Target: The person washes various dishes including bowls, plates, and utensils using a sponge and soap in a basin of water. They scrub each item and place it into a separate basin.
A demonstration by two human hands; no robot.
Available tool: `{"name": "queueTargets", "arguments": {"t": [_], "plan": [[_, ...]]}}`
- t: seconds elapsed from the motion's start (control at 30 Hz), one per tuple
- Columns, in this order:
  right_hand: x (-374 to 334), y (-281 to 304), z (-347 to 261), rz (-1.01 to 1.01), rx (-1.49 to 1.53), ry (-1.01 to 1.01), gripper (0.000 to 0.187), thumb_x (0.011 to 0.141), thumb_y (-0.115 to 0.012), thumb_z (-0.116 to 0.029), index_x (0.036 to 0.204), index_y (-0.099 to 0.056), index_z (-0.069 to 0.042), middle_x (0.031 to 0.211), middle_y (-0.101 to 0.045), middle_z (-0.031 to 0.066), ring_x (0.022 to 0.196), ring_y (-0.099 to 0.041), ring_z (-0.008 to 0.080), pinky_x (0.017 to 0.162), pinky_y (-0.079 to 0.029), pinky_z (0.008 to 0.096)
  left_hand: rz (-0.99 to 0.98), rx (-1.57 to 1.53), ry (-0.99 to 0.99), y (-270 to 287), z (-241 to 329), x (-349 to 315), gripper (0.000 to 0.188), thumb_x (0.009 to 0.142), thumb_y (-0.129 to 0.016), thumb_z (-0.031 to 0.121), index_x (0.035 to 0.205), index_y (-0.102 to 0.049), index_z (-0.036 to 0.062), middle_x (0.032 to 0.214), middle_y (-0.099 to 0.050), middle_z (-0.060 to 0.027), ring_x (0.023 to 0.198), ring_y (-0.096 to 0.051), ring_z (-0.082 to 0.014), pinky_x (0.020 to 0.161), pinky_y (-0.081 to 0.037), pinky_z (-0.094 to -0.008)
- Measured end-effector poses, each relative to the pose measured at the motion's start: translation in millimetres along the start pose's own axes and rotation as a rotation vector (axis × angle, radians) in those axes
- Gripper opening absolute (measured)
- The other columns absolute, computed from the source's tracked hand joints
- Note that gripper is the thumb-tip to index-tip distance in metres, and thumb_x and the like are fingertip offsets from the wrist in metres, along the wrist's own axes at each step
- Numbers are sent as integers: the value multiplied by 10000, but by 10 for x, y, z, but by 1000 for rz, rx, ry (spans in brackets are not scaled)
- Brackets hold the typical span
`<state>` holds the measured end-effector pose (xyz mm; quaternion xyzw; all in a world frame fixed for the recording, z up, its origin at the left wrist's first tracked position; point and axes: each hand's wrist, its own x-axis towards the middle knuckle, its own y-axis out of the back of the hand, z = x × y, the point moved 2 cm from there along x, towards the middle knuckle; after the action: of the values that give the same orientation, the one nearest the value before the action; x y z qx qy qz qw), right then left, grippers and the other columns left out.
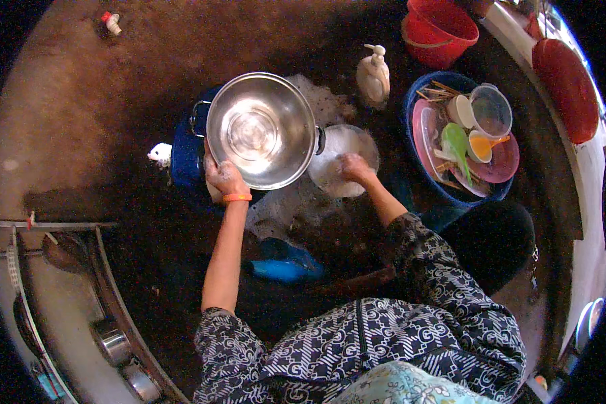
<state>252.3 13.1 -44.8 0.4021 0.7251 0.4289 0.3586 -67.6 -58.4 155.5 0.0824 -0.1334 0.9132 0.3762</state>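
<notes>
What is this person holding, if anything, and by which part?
The left hand holds the steel pot by its lower-left side. The right hand is over the pale bowl; any grip there can't be told.

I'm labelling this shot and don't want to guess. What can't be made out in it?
All in the head view:
- Left hand: its grip underneath, hidden by the pot.
- Tub behind the pot: its inside, hidden by the pot.
- Right hand: too blurred to tell whether it holds anything.
- Bucket: part cut off by the top edge.
</notes>
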Motion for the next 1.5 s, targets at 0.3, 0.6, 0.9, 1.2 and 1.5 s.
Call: {"name": "queueTargets", "arguments": {"t": [0.3, 0.6, 0.9, 1.2, 1.5], "plan": [[-125, 2267, -708, 196, 697, 500, 385, 787, -630, -313, 1050, -636, -31, 1000, -654, 67, 906, -587, 194, 837, -478, 334, 18, 281, -65, -43, -53, -182, 480, 738, -423, -43, 1198, -560, -57, 1180, -602, -176, 1065, -576, -279, 960, -430, -380], [-197, 2343, -1358, 234, 917, 232, 441, 773, -629, -281, 1114, -599, -3, 1097, -625, 121, 1033, -551, 222, 931, -425, 354, -134, -2, 139, -349, -607, -547, 587, 679, -401, -40, 1234, -588, 2, 1074, -654, -142, 970, -610, -225, 890, -457, -318], [8, 877, -770, 186, 117, -3, 1034, 565, -825, -543, 1396, -387, -110, 1469, -327, 198, 1347, -313, 384, 1088, -206, 554, 34, 60, 457, -418, -648, -629, 485, 614, -448, -67, 1035, -668, 31, 820, -557, 9, 679, -490, -143, 584, -407, -269], [-200, 781, -1680, 205, 232, 411, 767, 692, -578, -20, 1421, -344, -70, 1442, -358, 217, 1284, -362, 452, 1102, -251, 522, -113, -111, 408, -355, -828, -765, 430, 725, -455, -15, 1107, -644, 34, 867, -573, 6, 642, -494, -89, 553, -428, -233], [-170, 1151, -1097, 487, -262, -191, 698, 765, -666, -343, 1400, -415, -197, 1392, -427, 175, 1296, -381, 374, 1017, -349, 513, -90, -32, 299, -543, -373, -760, 512, 725, -443, -47, 1199, -623, 24, 1140, -637, -69, 988, -584, -160, 887, -445, -277]]}}
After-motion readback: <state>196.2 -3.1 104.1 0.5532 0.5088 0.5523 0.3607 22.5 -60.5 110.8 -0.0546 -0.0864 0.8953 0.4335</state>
